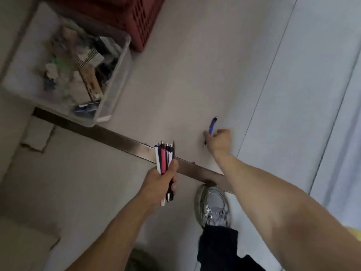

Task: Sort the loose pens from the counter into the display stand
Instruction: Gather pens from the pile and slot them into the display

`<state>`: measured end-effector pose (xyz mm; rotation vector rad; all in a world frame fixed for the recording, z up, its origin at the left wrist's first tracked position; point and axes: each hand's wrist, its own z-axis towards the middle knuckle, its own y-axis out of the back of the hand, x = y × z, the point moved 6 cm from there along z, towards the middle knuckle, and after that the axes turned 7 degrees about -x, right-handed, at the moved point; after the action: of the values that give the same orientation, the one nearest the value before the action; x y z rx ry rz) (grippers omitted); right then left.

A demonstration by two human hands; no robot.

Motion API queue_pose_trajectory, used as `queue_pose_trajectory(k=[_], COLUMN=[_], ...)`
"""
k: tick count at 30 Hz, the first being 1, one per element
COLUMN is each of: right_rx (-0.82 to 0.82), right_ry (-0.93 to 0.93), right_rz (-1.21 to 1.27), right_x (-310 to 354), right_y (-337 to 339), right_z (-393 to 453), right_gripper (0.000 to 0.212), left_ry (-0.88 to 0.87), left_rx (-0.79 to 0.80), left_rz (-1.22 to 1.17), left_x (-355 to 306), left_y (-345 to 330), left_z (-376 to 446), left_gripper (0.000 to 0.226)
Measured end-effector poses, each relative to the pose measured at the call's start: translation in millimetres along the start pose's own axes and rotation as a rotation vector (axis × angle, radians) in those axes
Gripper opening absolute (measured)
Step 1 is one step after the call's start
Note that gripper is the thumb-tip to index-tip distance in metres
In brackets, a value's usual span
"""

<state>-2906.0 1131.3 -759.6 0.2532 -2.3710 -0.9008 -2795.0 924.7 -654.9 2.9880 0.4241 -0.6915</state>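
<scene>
The left hand (pixel 160 180) grips one bundle of pens (pixel 165 160), fingers and thumb curled round the barrels. The bundle stands roughly upright over the metal floor strip (pixel 121 138); white, red and dark barrels are visible, and the exact count cannot be told. The right hand (pixel 219 141) is beyond the strip, fingers curled round one blue pen (pixel 211 128) whose tip points down toward the floor. Whether that tip touches the floor cannot be told. One clear plastic bin (pixel 109 90) of mixed, blurred items sits on the far side of the strip, to its left end. One red perforated crate (pixel 140 22) stands just behind the bin. One grey shoe (pixel 214 204) stands on the near side, its toe at the strip.
</scene>
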Motion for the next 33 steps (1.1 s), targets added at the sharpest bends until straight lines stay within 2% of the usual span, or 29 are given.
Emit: queue_pose_trajectory(k=[4,6,8,12,15,18,20,23,27,30,33], right_rx=[-0.017,0.109,0.301,0.748,0.919,0.956,0.939,0.908,0.875,0.894,0.941], right_ry=[0.071,0.038,0.004,-0.056,0.001,0.093,0.186,0.367,0.601,0.750,0.817], right_rz=[-0.083,-0.129,-0.047,0.201,0.171,0.098,0.013,-0.141,-0.264,-0.271,-0.180], right_x=[-5.2,-3.8,11.0,79.6,146.2,212.1,253.6,313.7,372.6,397.8,413.5], right_y=[-14.7,-8.9,10.8,116.1,229.9,330.2,380.9,435.1,469.0,469.7,455.2], right_z=[11.3,-13.4,-62.4,-203.9,-305.7,-395.7,-441.8,-500.6,-573.9,-633.0,-694.6], right_gripper=[0.031,0.025,0.015,0.017,0.026,0.041,0.044,0.044,0.049,0.060,0.055], left_ry=[-0.021,-0.045,-0.072,-0.082,-0.079,-0.122,-0.160,-0.189,-0.197,-0.296,-0.413], left_rx=[-0.013,-0.042,-0.055,-0.078,0.002,0.120,0.139,0.147,0.201,0.206,0.169], left_rz=[0.034,0.064,0.103,0.107,0.131,0.083,0.014,-0.089,-0.248,-0.358,-0.395], left_x=[7.5,-1.4,-18.6,-68.6,-124.5,-179.8,-216.4,-258.5,-285.0,-285.0,-276.4], left_y=[-1.7,-0.7,-1.8,-4.3,-13.2,-27.7,-31.9,-27.6,1.2,39.8,89.1], left_z=[17.3,0.6,-31.9,-139.3,-255.0,-385.1,-463.2,-553.9,-639.2,-681.8,-720.2], left_gripper=[0.031,0.032,0.033,0.043,0.049,0.040,0.032,0.039,0.028,0.049,0.067])
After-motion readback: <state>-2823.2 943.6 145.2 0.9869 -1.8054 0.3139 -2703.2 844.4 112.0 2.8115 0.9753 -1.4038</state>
